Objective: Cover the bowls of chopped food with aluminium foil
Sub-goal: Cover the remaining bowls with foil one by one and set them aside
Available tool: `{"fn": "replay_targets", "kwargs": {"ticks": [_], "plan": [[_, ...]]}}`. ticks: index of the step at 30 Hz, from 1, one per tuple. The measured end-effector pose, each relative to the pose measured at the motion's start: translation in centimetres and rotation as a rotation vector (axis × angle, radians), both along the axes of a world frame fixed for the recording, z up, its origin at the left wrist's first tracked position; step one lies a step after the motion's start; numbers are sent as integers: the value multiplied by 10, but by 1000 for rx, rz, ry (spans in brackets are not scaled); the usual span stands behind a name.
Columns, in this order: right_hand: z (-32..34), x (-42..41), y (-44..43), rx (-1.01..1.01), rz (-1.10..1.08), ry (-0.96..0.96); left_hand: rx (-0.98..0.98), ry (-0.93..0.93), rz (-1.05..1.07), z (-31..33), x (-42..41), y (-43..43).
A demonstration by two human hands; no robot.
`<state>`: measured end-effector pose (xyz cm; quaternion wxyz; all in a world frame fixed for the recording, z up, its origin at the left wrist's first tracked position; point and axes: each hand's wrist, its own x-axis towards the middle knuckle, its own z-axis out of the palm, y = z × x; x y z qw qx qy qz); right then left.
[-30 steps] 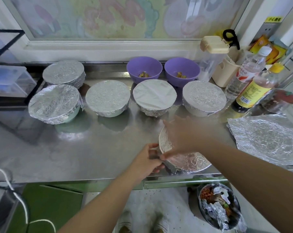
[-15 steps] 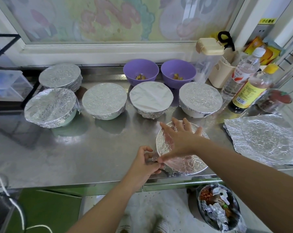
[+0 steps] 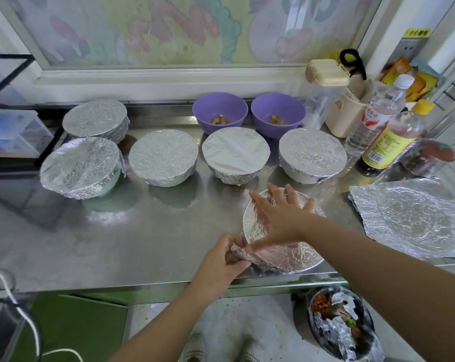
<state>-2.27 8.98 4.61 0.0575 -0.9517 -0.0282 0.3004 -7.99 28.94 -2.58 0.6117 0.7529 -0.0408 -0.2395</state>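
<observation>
Bowl (image 3: 294, 259) near the counter's (image 3: 142, 236) front edge, wrapped in foil (image 3: 253, 226). Right hand (image 3: 278, 218) pressing flat on top, fingers spread straight. Left hand (image 3: 221, 259) pinching the foil's crumpled edge at the bowl's left rim.

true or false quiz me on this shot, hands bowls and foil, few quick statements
1. The two purple bowls are uncovered. True.
2. The right hand grips a bottle. False: it lies flat, fingers spread, on top of the near bowl.
3. The left hand pinches the foil edge at the near bowl's rim. True.
4. The loose foil sheet lies left of the near bowl. False: it lies to the right of it, on the counter.
</observation>
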Motion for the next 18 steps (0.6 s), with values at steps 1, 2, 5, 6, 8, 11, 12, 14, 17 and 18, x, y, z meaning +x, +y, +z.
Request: {"fn": "replay_targets", "kwargs": {"ticks": [1, 2, 5, 6, 8, 11, 12, 14, 17, 18], "plan": [[0, 0, 0, 1, 0, 0, 15, -15, 4, 0, 1, 0], [-1, 0, 0, 3, 0, -1, 31, -32, 9, 1, 3, 0], [-1, -1, 0, 7, 0, -2, 63, -43, -3, 6, 14, 1], [-1, 0, 0, 7, 1, -4, 72, -48, -13, 8, 19, 2], [-1, 0, 0, 1, 4, -8, 115, -68, -50, 12, 29, 2], [-1, -1, 0, 5, -1, -11, 125, 6, -92, 15, 43, 2], [0, -2, 0, 5, -3, -11, 86, 71, -81, 15, 46, 2], [0, -3, 1, 3, -8, -10, 7, 188, -51, 16, 48, 0], [1, -3, 2, 13, -11, -6, -85, 270, 74, 16, 44, -7], [2, -3, 2, 17, -11, -4, -117, 297, 166, 14, 41, -11]]}}
